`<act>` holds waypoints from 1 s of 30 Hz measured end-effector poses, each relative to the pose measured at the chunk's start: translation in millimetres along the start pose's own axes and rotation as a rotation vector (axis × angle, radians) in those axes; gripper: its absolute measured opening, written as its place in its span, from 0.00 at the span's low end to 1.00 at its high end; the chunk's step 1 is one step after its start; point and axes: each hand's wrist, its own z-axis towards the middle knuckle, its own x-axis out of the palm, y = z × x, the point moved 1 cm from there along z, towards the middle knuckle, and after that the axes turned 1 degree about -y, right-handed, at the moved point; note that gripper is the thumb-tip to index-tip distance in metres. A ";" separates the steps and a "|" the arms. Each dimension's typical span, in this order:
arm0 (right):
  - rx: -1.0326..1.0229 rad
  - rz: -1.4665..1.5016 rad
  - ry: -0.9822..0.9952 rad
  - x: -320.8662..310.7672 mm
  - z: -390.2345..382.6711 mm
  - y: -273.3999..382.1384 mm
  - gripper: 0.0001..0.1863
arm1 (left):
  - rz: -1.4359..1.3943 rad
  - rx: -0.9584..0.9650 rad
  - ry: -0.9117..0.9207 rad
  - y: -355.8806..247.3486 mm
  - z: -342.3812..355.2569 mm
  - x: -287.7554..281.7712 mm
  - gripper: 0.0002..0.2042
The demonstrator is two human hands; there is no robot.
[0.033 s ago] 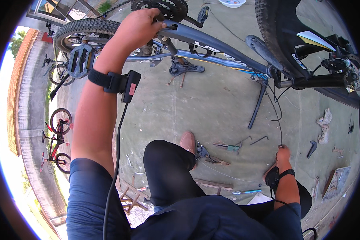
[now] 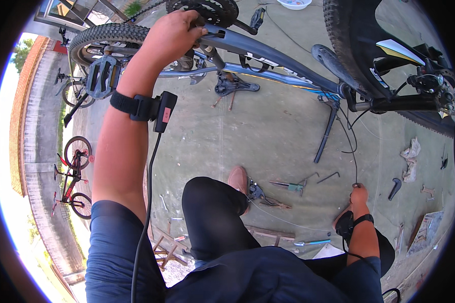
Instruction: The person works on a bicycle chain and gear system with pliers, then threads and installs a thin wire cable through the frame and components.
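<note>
Head view: little is changing; the right hand (image 2: 358,194) is keeping its fingers together on the black cable (image 2: 355,164), on the near side of the bicycle frame (image 2: 270,56), so control is continuing. The left hand (image 2: 173,34) is curling against that frame, clamping unclear.

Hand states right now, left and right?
Left hand: fingers curled at the bike frame; exact grip can't be told.
Right hand: closed on the black cable.
</note>
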 end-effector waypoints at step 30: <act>-0.241 -0.235 -0.199 27.1 110.2 -140.5 0.11 | 0.128 0.130 -0.334 -0.4 -15.9 32.9 0.07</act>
